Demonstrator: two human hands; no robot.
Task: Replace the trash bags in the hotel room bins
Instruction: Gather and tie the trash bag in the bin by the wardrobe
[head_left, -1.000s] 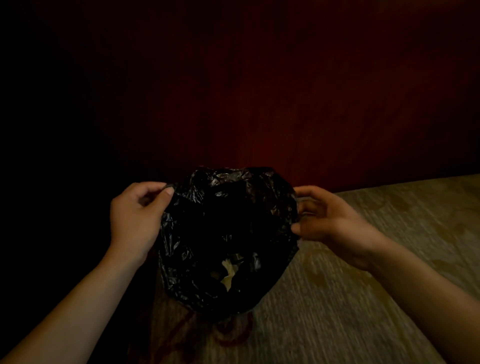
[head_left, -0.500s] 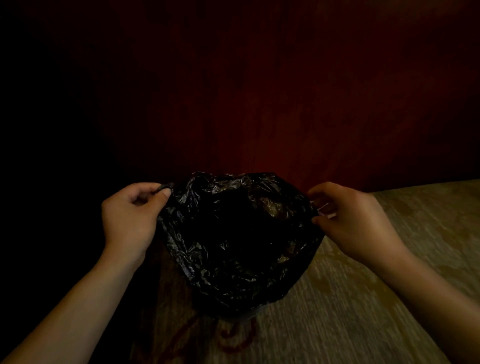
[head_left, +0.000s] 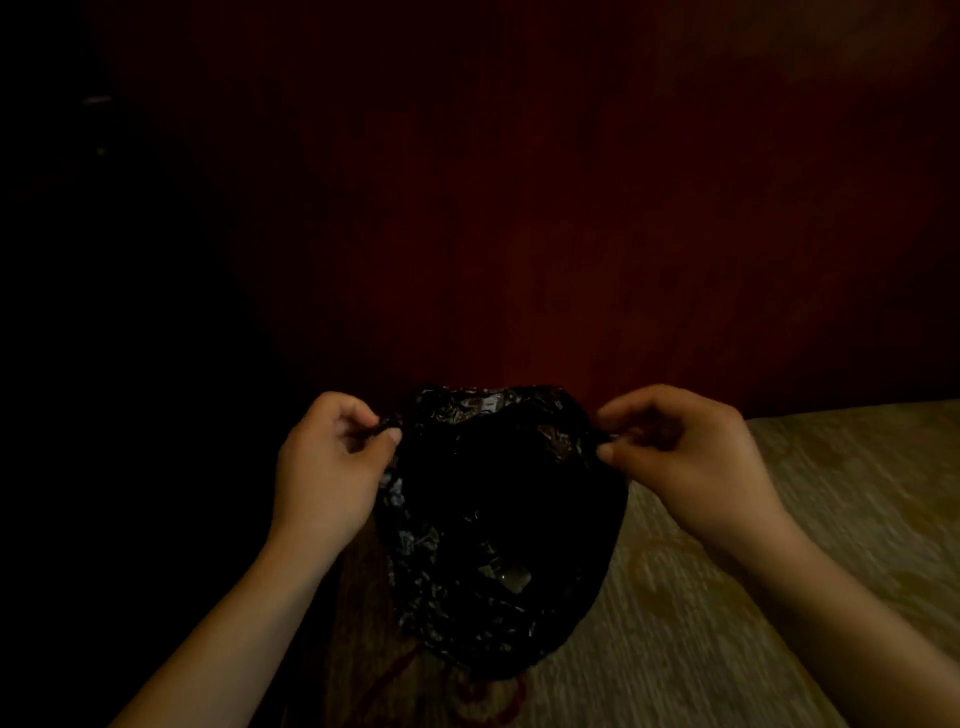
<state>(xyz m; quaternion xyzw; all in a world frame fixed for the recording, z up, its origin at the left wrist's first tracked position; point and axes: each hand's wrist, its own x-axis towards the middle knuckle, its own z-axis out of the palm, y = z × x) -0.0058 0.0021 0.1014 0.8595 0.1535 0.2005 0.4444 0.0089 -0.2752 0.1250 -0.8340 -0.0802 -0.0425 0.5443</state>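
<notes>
A crinkled black trash bag (head_left: 498, 525) hangs between my hands above the carpet, its mouth pulled open toward me. My left hand (head_left: 327, 467) pinches the bag's left rim between thumb and fingers. My right hand (head_left: 680, 457) pinches the right rim the same way. Something pale glints low inside the bag (head_left: 511, 578); I cannot tell what it is. No bin shows in the dim light.
A dark red wall or panel (head_left: 519, 234) rises straight ahead. Beige patterned carpet (head_left: 779, 597) with a red motif lies below and to the right. The left side of the view is black shadow.
Both hands have kept their grip on the rim and spread it wider. The right hand closed from loose fingers into a pinch. The bag has shifted slightly right.
</notes>
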